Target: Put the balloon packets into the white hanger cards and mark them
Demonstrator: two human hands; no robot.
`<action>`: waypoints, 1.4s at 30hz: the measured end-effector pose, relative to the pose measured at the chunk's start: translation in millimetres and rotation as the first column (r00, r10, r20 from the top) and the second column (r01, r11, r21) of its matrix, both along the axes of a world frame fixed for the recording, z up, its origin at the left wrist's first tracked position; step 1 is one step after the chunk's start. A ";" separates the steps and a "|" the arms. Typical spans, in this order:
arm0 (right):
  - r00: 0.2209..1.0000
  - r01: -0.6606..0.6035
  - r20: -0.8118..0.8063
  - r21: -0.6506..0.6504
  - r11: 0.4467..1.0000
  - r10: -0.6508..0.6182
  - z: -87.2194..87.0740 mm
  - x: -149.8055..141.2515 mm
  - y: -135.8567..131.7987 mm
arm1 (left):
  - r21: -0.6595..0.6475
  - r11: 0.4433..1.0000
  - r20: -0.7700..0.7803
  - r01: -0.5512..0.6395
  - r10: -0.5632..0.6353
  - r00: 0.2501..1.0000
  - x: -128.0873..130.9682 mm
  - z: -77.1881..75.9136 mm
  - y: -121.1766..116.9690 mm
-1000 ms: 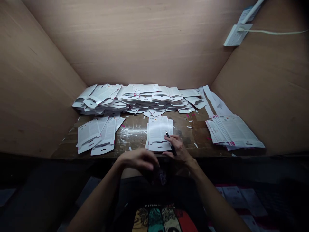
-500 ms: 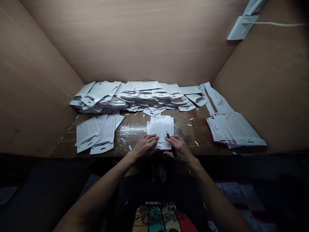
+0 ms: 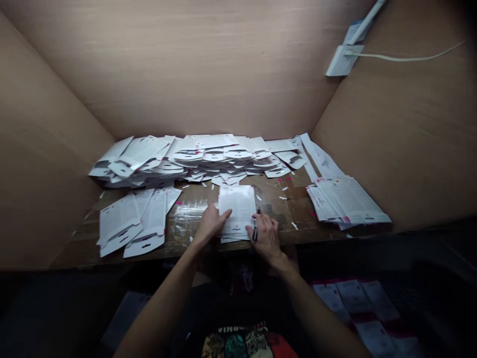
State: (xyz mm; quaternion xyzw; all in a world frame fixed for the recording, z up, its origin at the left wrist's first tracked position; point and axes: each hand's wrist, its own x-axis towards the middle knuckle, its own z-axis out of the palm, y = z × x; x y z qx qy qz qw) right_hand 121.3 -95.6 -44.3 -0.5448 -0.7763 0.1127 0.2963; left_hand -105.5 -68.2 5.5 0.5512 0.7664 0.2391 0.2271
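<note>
A small stack of white printed card packets point(image 3: 237, 209) lies near the table's front edge, with hang-hole flaps toward me. At its left edge is my left hand point(image 3: 210, 223), thumb over the top packet and fingers along the side, holding the stack. My right hand point(image 3: 265, 233) is closed round a slim black pen point(image 3: 255, 233) and rests against the stack's right edge. The pen stands roughly upright in the fingers. Palms and some fingertips are hidden.
A long heap of similar packets point(image 3: 208, 159) runs along the back panel. More packets lie at left point(image 3: 145, 219) and in a fanned pile at right point(image 3: 350, 201). Paper scraps dot the brown table point(image 3: 197, 201). A white socket with a cable point(image 3: 341, 60) hangs on the wall.
My left hand has moved from the packet's lower front to the stack's left edge. My right hand, still with the pen, has come to the right edge. The packets are lined up more evenly. The view has shifted.
</note>
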 end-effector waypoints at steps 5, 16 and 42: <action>0.994 -0.029 -0.105 -0.048 0.998 0.024 8.9 -7.9 -3.5 | -0.016 0.985 0.352 0.170 -0.153 0.923 1.7 4.3 27.0; 0.509 -0.164 -0.857 -0.005 0.986 0.080 44.0 34.2 31.6 | 0.500 0.865 0.285 0.050 -0.218 0.934 52.1 6.3 -24.7; 0.209 0.758 -0.837 -0.188 0.625 -0.505 37.8 232.3 -58.1 | 0.084 0.990 0.718 0.109 -0.136 0.683 375.4 42.3 162.9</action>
